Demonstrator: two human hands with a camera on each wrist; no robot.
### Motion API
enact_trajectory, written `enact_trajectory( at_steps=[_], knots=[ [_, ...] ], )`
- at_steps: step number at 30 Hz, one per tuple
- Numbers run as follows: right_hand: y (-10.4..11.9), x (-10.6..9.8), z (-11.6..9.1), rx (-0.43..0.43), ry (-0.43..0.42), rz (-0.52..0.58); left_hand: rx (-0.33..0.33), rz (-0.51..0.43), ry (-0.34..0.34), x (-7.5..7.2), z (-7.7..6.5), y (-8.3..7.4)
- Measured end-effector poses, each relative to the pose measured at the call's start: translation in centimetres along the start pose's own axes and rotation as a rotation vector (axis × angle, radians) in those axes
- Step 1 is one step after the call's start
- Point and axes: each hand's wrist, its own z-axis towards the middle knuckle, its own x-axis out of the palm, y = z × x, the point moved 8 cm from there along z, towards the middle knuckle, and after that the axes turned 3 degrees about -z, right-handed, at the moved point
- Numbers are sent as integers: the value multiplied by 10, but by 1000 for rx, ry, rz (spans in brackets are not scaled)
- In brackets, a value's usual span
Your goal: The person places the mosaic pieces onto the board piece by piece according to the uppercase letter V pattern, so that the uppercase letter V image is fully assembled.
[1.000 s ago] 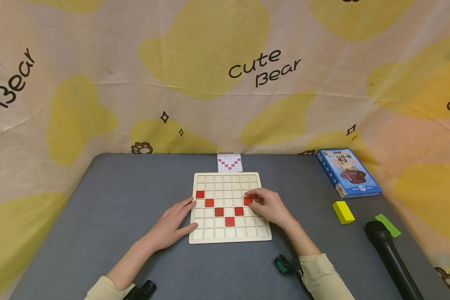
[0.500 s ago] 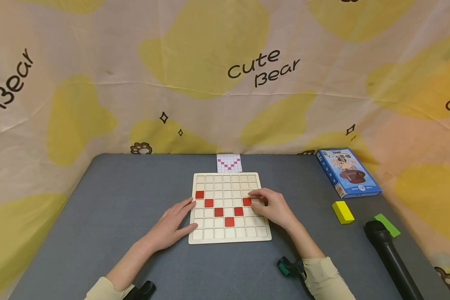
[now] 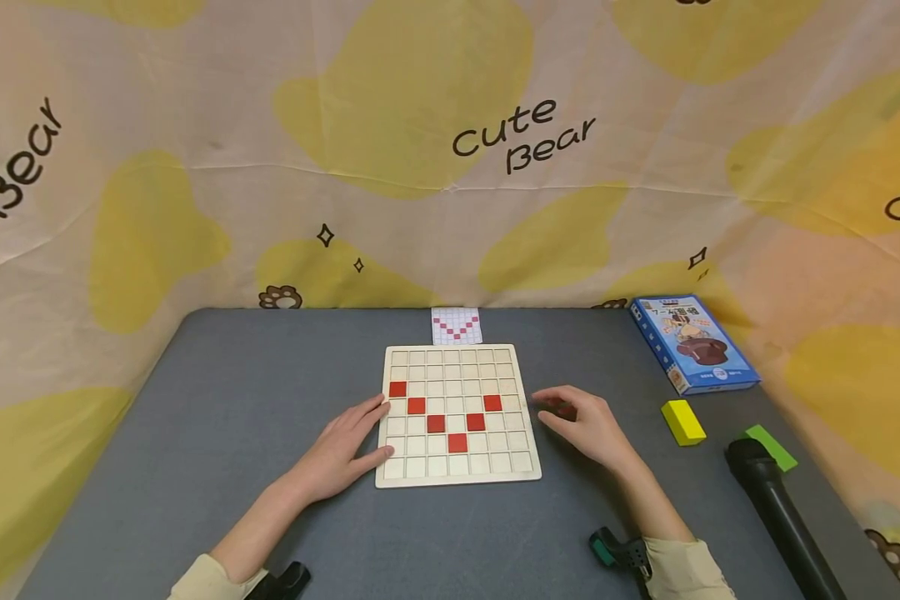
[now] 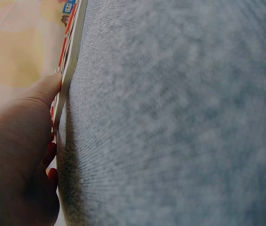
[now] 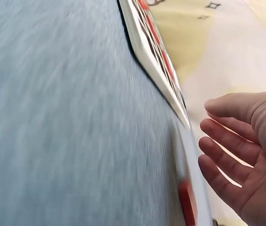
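Observation:
A cream grid board (image 3: pixel 459 477) lies flat on the table, with several red square tiles (image 3: pixel 457 442) in its cells forming a V. My left hand (image 3: pixel 336 454) rests at the board's left edge, fingers fairly straight; in the left wrist view its thumb (image 4: pixel 48 88) touches the rim. Off the board's right edge, my right hand (image 3: pixel 588 423) hovers over the table, fingers loosely bent and apart, holding nothing. Beneath it a red piece (image 5: pixel 186 203) lies on the table, partly hidden by the fingers in the head view.
Behind the board lies a small card (image 3: pixel 457 326) printed with a pink V on a grid. At the right are a blue box (image 3: pixel 694 344), a yellow block (image 3: pixel 683 422), a green piece (image 3: pixel 771 447) and a black microphone (image 3: pixel 783 517). A patterned cloth (image 3: pixel 390 167) hangs behind the table.
My right hand has let go of the red tile at the board's right side and moved right, off the board. The tile stays in its cell. My left hand has kept its place.

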Motion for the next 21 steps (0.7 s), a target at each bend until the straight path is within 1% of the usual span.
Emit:
enact_trajectory(
  at_steps=[6,9,16,21],
  knots=[
    [-16,-12,-15,17,1,-16,19,8,-19,-2,-1,-1],
    [-23,-16,-21,21,16,-25,9,10,-15,-2,-1,-1],
    [-33,-23,-38,13,87,-23,-2,9,2,1,0,0],
    [-36,-27,-46,-2,135,-18,-7,9,2,1,0,1]
  ],
)
